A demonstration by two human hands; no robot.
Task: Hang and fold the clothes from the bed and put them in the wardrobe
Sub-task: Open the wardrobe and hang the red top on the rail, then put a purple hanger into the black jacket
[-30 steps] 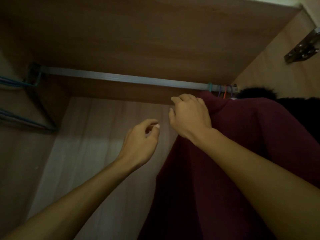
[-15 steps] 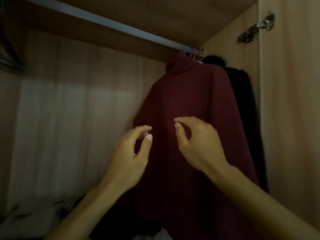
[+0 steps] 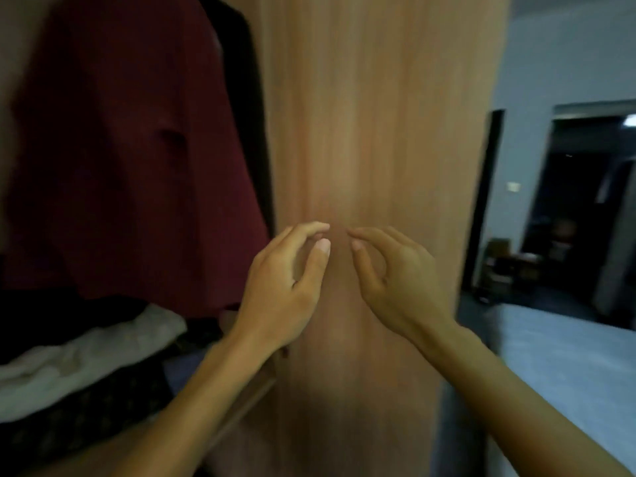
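Two bare hands hover side by side in front of the tall light-brown wooden wardrobe door, holding nothing. On the left hand the fingers curl loosely toward the thumb with a narrow gap between them; the right hand mirrors it, forefinger and thumb slightly parted, and the two hands' fingertips are near each other but apart. Left of the door, inside the wardrobe, hangs a dark maroon knitted garment, with a black garment just behind it against the door's edge. Below them lies a crumpled pale grey-white cloth on dark patterned fabric. To the right, a dim doorway opens beyond a blue-grey floor. No readable writing or label shows anywhere; the view is blurred.
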